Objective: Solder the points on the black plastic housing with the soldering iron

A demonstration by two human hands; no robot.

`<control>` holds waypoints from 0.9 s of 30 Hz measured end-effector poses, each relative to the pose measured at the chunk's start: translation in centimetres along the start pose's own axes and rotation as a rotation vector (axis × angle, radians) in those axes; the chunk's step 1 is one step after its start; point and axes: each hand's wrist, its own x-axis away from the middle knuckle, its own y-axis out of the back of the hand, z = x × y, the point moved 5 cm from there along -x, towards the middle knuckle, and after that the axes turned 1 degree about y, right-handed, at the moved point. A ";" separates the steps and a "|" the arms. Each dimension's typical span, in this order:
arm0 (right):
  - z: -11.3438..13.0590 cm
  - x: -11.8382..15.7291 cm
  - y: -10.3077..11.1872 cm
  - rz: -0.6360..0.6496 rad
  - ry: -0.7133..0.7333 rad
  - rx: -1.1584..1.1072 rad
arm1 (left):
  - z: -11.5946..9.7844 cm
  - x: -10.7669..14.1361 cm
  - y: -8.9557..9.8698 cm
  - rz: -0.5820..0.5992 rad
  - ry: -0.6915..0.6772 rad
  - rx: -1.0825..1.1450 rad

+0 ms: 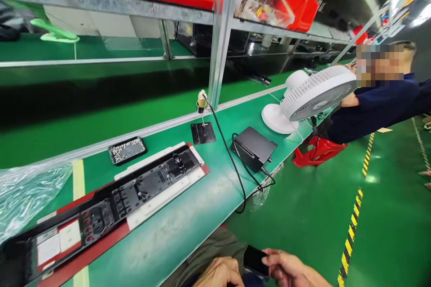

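Low in the view, over my lap, my right hand (286,267) pinches the edge of a phone (256,260), a flat black slab with a dark face. My left hand (222,271) is just to the left of the phone, its fingers curled; what they hold, if anything, is hidden. On the bench above lies a long black plastic housing (148,190) in a red and white fixture (158,202). Neither hand touches it.
A small tray (128,150) of metal parts, a black box (254,145) with cables, a screwdriver stand (203,132) and a white fan (319,94) stand on the green bench (161,237). Clear plastic film (33,197) lies left. A seated person (370,103) is at right.
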 end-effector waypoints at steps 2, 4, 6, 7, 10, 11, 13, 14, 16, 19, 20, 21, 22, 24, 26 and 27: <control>-0.8 0.9 2.4 0.017 -0.042 -0.010 | 0.0 -0.3 -0.2 0.000 0.006 0.069; -1.2 1.2 3.5 0.053 -0.070 0.036 | -0.4 -0.5 0.1 -0.016 0.012 0.131; -1.0 0.8 3.2 0.072 -0.041 0.103 | -0.9 -0.6 0.7 -0.025 0.021 0.168; -0.6 0.4 2.7 0.077 -0.012 0.135 | -1.1 -0.6 0.9 -0.021 0.025 0.175; 0.6 -0.6 0.5 0.103 0.079 0.214 | -1.5 -0.6 1.4 -0.019 0.029 0.172; 1.0 -0.6 -0.1 0.118 0.105 0.236 | -1.5 -0.6 1.5 -0.024 0.032 0.164; 1.6 -0.1 -0.6 0.147 0.149 0.271 | -1.3 -0.6 1.5 -0.042 0.058 0.129; 1.8 0.3 -0.5 0.157 0.164 0.284 | -1.1 -0.7 1.4 -0.054 0.080 0.109; 1.9 1.6 0.1 0.168 0.180 0.302 | -0.8 -0.9 1.2 -0.075 0.121 0.074; 1.8 3.1 0.7 0.157 0.190 0.315 | -0.5 -1.2 1.0 -0.094 0.147 0.056; 1.8 3.4 0.8 0.151 0.195 0.318 | -0.4 -1.3 0.9 -0.094 0.150 0.051; 1.9 3.6 0.7 0.146 0.202 0.322 | -0.4 -1.3 0.9 -0.092 0.151 0.044; 2.0 3.7 0.5 0.140 0.210 0.326 | -0.4 -1.3 0.8 -0.086 0.151 0.035; 2.2 3.7 0.1 0.129 0.232 0.337 | -0.5 -1.1 0.7 -0.064 0.141 0.010; 2.5 3.7 -0.2 0.120 0.252 0.348 | -0.6 -1.0 0.6 -0.042 0.125 -0.033; 2.7 3.7 -0.3 0.118 0.260 0.353 | -0.7 -0.9 0.5 -0.032 0.118 -0.063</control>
